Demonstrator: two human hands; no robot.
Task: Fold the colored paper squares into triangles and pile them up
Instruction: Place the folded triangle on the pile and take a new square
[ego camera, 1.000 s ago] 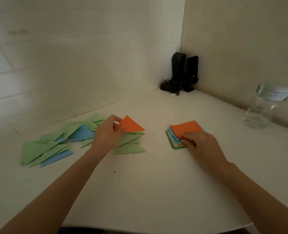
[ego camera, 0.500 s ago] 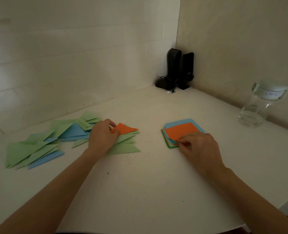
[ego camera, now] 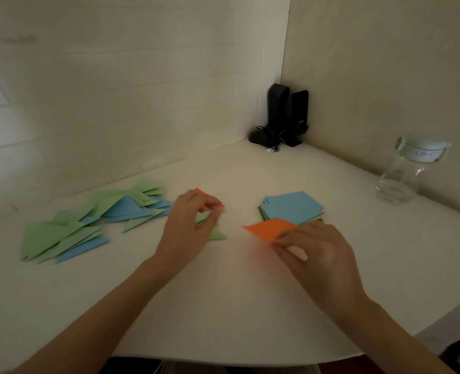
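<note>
While the left hand (ego camera: 189,225) hovers, fingers loosely curled, over the orange triangle (ego camera: 206,197) atop the pile, the right hand (ego camera: 314,249) pinches an orange square (ego camera: 269,228) just off the stack (ego camera: 293,207) — next, bring it to bare worktop (ego camera: 223,298) and fold corner to corner.

Black speakers (ego camera: 288,114) in the corner — glass jar (ego camera: 412,171) right.

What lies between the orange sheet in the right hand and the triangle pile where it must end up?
Nothing on the table itself. The right hand pinches the orange sheet; the left hand hovers over the near triangle pile, partly covering it.
</note>
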